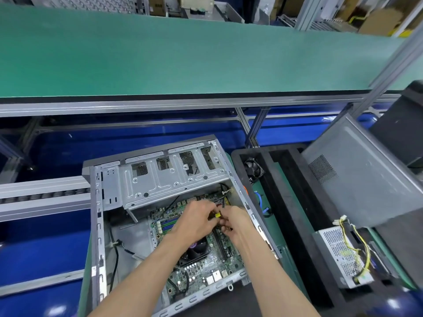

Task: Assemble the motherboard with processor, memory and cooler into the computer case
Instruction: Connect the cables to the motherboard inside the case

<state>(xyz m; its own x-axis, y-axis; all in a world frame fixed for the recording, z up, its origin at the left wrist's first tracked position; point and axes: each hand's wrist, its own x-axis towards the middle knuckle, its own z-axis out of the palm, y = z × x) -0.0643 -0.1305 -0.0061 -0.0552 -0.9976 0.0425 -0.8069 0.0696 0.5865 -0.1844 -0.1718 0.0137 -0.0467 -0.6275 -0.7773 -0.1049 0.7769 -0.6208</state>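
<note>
An open grey computer case (109,193) lies flat in front of me. The green motherboard (206,264) sits inside it, with memory slots (168,223) at its left and the black cooler fan (196,250) in the middle, partly hidden by my forearm. Above the board's far right part, my left hand (196,218) and my right hand (235,221) meet. Together they pinch a small yellow connector (217,215) on black cables. The metal drive cage (169,177) spans the case's far end.
A black foam tray (295,225) on the right holds a small fan (253,170), a blue cable (259,200) and a power supply (343,255) with yellow wires. A grey side panel (366,179) leans above it. A green shelf (183,53) runs across the back.
</note>
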